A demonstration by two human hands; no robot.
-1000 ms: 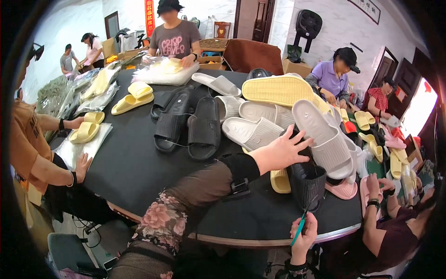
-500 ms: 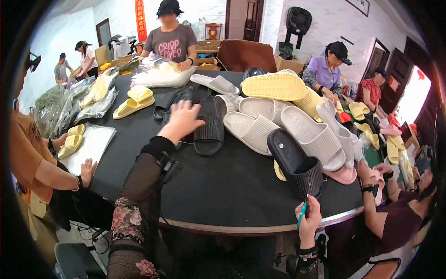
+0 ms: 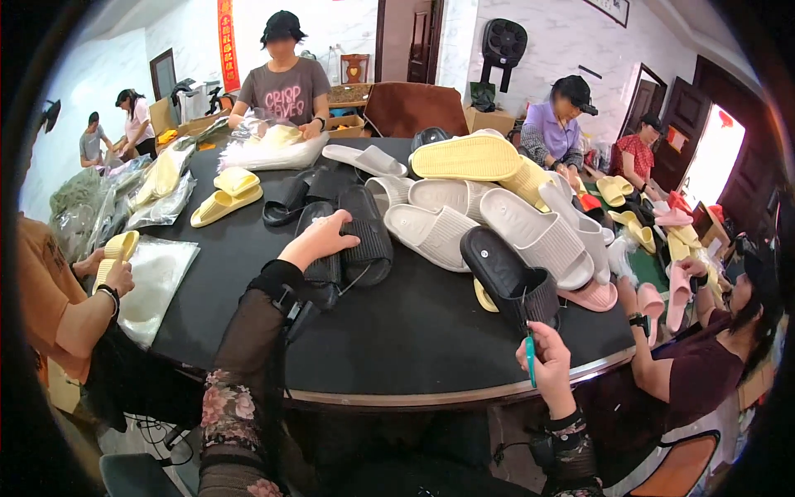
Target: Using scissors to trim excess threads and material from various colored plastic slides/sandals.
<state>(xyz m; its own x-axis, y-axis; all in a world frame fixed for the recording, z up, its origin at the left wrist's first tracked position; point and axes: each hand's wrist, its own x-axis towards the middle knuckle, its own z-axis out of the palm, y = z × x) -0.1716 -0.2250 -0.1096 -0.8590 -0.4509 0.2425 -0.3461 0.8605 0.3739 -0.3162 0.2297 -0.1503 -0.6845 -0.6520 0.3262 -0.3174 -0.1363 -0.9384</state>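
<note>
My left hand [image 3: 319, 240] is closed over the straps of a pair of black ribbed slippers, one black slipper [image 3: 367, 248] on its right and another black slipper [image 3: 321, 277] partly under it. Between the fingers and thumb of my right hand [image 3: 548, 358] is a slim teal-handled tool [image 3: 530, 358]; its exact kind is too small to tell. Its thin tip points up toward the strap end of a single black slipper [image 3: 507, 273], which leans on the pile. Whether tip and slipper touch I cannot tell.
Grey slippers [image 3: 431, 232] and a yellow slipper [image 3: 465, 157] are heaped at centre right. Behind my left hand lie more black slippers [image 3: 290, 197] and a yellow pair [image 3: 225, 199]. Co-workers handle slippers on both sides; plastic bags [image 3: 157, 286] lie at left. The table's edge [image 3: 464, 393] curves before me.
My left hand has come down and closed on the black slippers, which now sit side by side nearer me. My right hand keeps the teal-handled tool. The view has shifted slightly.
</note>
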